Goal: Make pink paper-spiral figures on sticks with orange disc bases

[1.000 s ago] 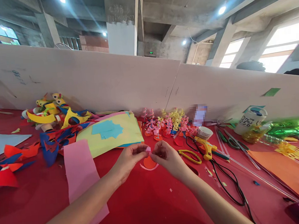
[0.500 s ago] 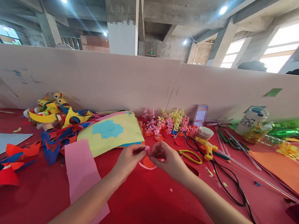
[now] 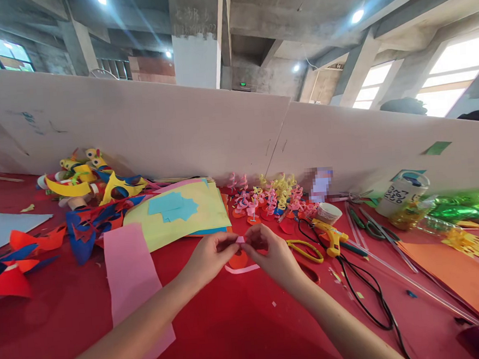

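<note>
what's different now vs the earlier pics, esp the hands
Since the last picture, the right hand has closed its fingertips in on the pink paper strip, beside the left hand. The strip's lower curve has flattened and reaches farther right. The left hand's grip on it, the glue gun and the pink sheet stayed as they were.

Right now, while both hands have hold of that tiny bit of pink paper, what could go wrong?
The pink paper looks small and thin, pinched between the fingertips of the left hand and right hand, so it might crease, tear or slip from their grip.

The black cable of the yellow glue gun lies loose beside the right forearm; a sideways sweep could snag it.
</note>
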`<state>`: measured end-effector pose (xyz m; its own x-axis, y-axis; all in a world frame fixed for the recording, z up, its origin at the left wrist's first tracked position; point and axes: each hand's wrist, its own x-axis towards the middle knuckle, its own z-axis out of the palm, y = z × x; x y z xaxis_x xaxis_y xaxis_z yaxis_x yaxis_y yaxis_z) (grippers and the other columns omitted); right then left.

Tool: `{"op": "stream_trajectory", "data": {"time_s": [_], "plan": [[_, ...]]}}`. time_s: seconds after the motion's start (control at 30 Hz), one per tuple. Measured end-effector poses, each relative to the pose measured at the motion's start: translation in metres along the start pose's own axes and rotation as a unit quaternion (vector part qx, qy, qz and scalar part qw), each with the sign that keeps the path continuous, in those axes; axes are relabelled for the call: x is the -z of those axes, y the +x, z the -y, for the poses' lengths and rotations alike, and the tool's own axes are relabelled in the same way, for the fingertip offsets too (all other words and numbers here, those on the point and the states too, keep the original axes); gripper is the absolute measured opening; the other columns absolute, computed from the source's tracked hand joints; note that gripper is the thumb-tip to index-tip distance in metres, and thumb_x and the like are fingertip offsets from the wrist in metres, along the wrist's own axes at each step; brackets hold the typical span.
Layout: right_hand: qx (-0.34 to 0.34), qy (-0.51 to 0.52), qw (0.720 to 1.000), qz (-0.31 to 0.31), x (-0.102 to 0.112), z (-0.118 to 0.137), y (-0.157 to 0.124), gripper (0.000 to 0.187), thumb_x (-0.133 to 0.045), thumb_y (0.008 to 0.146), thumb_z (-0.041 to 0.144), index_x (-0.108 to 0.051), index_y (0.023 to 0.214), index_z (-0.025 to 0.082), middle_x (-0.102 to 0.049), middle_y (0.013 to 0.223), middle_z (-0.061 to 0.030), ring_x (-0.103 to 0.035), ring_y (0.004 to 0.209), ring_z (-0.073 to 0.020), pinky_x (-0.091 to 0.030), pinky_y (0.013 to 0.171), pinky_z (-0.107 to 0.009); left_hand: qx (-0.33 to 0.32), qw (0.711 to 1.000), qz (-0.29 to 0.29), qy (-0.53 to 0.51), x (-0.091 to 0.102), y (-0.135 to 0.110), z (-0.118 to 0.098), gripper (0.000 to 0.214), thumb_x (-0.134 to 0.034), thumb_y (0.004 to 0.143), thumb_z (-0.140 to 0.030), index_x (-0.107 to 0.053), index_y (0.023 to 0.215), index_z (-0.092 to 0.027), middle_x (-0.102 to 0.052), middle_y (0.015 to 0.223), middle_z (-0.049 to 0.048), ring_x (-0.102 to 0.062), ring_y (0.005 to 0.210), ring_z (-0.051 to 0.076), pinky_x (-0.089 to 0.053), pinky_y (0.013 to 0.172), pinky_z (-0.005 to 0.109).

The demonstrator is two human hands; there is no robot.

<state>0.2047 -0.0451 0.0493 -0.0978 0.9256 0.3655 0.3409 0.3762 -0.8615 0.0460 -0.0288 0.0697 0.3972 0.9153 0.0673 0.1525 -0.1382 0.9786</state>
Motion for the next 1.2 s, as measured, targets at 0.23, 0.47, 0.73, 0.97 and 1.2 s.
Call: {"op": "stream_trajectory", "data": {"time_s": [0.23, 0.47, 0.73, 0.97, 1.2], "plan": [[-0.002, -0.010, 1.000, 0.005, 0.001, -0.003, 0.000, 0.009, -0.056, 0.078, 0.029, -0.051, 0.080, 0.021, -0.059, 0.069, -0.0004, -0.057, 0.061, -0.0144, -0.048, 0.059, -0.027, -0.022, 0.999, 0.043, -0.002, 0.002, 0.003, 0.005, 0.019, -0.063, 0.072, -0.031, -0.069, 0.083, -0.017, -0.068, 0.080, 0.0036, -0.061, 0.081, 0.021, -0.045, 0.074, 0.028], [-0.024, 0.004, 0.999, 0.040, 0.011, -0.005, 0.005, 0.018, -0.050, 0.082, 0.035, -0.058, 0.078, 0.019, -0.063, 0.073, -0.0027, -0.059, 0.068, -0.0154, -0.047, 0.064, -0.027, -0.018, 0.999, 0.028, 0.043, 0.006, 0.005, 0.009, 0.022, -0.060, 0.074, -0.032, -0.070, 0.087, -0.018, -0.070, 0.082, 0.0051, -0.061, 0.076, 0.020, -0.046, 0.070, 0.028], [-0.089, 0.047, 0.990, 0.100, 0.018, -0.008, 0.007, 0.020, -0.062, 0.073, 0.038, -0.065, 0.074, 0.018, -0.064, 0.067, -0.0008, -0.057, 0.061, -0.0147, -0.043, 0.058, -0.026, 0.009, 0.997, 0.048, 0.064, 0.003, 0.000, 0.006, 0.037, -0.060, 0.070, -0.024, -0.063, 0.107, -0.018, -0.067, 0.072, 0.0026, -0.062, 0.071, 0.018, -0.044, 0.060, 0.025], [-0.152, 0.108, 0.969, 0.161, 0.023, -0.004, 0.005, 0.027, -0.063, 0.073, 0.043, -0.065, 0.068, 0.016, -0.058, 0.056, 0.0013, -0.053, 0.053, -0.0124, -0.040, 0.053, -0.024, -0.014, 0.991, 0.068, 0.113, 0.004, -0.002, 0.007, 0.036, -0.060, 0.071, -0.025, -0.064, 0.106, -0.021, -0.069, 0.077, 0.0038, -0.063, 0.073, 0.019, -0.045, 0.060, 0.023], [-0.178, 0.099, 0.962, 0.184, 0.023, -0.006, 0.004, 0.015, -0.066, 0.068, 0.030, -0.067, 0.067, 0.015, -0.057, 0.053, 0.0026, -0.049, 0.051, -0.0107, -0.036, 0.052, -0.023, -0.032, 0.984, 0.076, 0.159, 0.005, -0.003, 0.009, 0.036, -0.058, 0.072, -0.026, -0.062, 0.107, -0.021, -0.067, 0.076, 0.0021, -0.062, 0.070, 0.017, -0.045, 0.059, 0.022]]}}
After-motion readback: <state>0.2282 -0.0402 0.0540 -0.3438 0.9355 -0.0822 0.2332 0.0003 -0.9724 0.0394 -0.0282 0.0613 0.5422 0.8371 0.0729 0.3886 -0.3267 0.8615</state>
